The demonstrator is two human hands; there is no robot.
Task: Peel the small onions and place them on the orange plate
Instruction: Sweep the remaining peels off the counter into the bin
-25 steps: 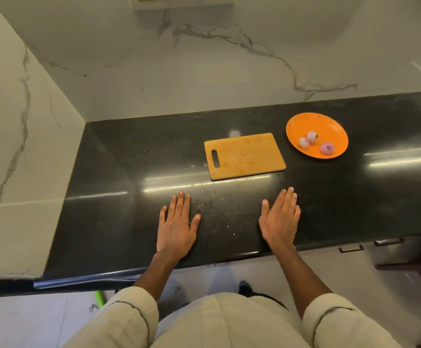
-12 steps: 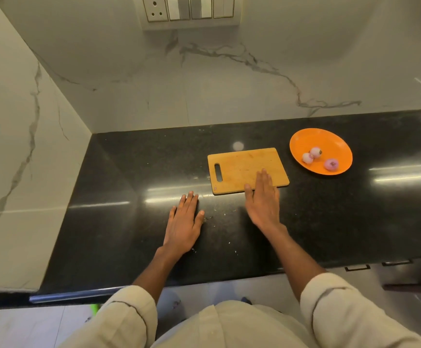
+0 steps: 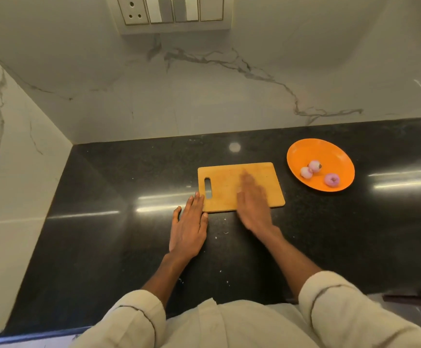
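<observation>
Three small pinkish onions (image 3: 315, 171) lie on the orange plate (image 3: 302, 151) at the right of the black counter. A bare wooden cutting board (image 3: 219, 179) sits left of the plate. My right hand (image 3: 253, 204) lies flat over the board's near right part, blurred, fingers straight, holding nothing. My left hand (image 3: 189, 224) rests flat on the counter, its fingertips touching the board's near left corner.
The black counter (image 3: 129, 247) carries small pale scraps near my hands. Marble walls close off the left and back. A switch panel (image 3: 171, 11) is on the back wall. The counter's front edge runs below my sleeves.
My right hand has slid forward from the counter's front onto the cutting board. My left hand has moved forward to the board's corner. The camera has tilted up.
</observation>
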